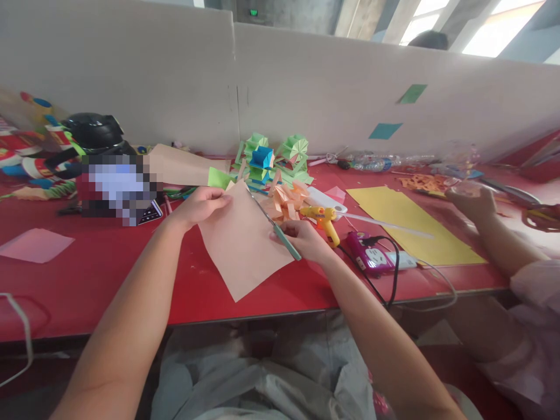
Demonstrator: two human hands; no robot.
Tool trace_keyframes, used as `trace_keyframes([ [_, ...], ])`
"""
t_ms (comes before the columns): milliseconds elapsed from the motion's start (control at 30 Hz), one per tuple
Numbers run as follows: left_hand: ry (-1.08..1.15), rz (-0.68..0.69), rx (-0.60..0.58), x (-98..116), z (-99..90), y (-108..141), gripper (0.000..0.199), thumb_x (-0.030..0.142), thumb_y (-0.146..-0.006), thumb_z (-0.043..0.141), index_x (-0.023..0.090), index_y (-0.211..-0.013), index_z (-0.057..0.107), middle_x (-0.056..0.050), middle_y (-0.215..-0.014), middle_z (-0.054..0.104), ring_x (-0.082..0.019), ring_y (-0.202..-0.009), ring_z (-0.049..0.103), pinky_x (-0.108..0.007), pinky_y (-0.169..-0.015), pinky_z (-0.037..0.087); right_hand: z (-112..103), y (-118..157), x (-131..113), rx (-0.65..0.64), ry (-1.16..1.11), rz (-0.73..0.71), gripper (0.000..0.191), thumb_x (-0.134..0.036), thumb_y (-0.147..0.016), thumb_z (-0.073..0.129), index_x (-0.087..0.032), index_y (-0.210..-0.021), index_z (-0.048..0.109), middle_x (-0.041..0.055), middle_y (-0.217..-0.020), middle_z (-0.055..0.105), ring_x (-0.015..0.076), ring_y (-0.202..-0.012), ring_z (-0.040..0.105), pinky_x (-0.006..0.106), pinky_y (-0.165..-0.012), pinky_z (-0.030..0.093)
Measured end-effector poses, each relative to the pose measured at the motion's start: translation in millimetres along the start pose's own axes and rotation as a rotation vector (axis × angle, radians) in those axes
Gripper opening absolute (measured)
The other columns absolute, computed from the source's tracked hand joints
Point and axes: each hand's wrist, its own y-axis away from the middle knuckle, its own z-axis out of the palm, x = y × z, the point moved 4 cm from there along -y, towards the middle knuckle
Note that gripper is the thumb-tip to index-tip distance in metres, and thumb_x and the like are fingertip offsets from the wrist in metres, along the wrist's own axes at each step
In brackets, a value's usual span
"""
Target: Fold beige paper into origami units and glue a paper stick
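Note:
My left hand (206,205) pinches the upper left edge of a pale pinkish-tan sheet of paper (240,251), which is tilted over the red table. In my right hand (301,238) is a green-handled cutting tool (286,242), its thin metal blade pointing up and left along the sheet's right edge. Whether the blade cuts into the paper is too small to tell. Just beyond the sheet lie peach paper pieces (286,198) and green and blue folded paper shapes (261,157).
A yellow glue gun (322,219) and a purple power strip (371,254) with cables lie right of my right hand. Farther right are a yellow sheet (415,227) and another person's hand (472,203). A pixelated object (120,184) stands at left.

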Motion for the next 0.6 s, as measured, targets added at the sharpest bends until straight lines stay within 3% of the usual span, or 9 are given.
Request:
trace_keyframes([
  [100, 0.024, -0.045, -0.050, -1.9, 1.7, -0.8, 0.040, 0.056, -0.069, 0.078, 0.017, -0.075, 0.068, -0.003, -0.072, 0.066, -0.018, -0.065, 0.058, -0.028, -0.060, 0.040, 0.4, 0.7, -0.9, 0.005, 0.002, -0.001, 0.054, -0.063, -0.067, 0.081, -0.018, -0.063, 0.050, -0.0053, -0.058, 0.042, 0.0077, -0.054, 0.033, 0.025, -0.048, 0.020],
  [367, -0.047, 0.006, -0.024, -1.5, 0.6, -2.0, 0.037, 0.054, -0.073, 0.075, 0.018, -0.071, 0.065, 0.000, -0.064, 0.058, -0.015, -0.057, 0.050, -0.027, -0.054, 0.032, 0.5, 2.3, -4.4, 0.027, 0.000, 0.022, 0.059, -0.068, -0.062, 0.081, -0.019, -0.061, 0.049, -0.0059, -0.056, 0.038, 0.0072, -0.053, 0.029, 0.025, -0.048, 0.019],
  [600, -0.074, 0.039, 0.006, -0.8, -2.4, -1.2, 0.039, 0.056, -0.074, 0.073, 0.018, -0.070, 0.065, -0.001, -0.062, 0.056, -0.016, -0.057, 0.050, -0.027, -0.053, 0.033, -0.9, 4.4, -7.3, 0.042, -0.047, -0.002, 0.057, -0.065, -0.059, 0.084, -0.019, -0.068, 0.051, -0.0053, -0.061, 0.042, 0.0086, -0.056, 0.036, 0.025, -0.051, 0.024],
])
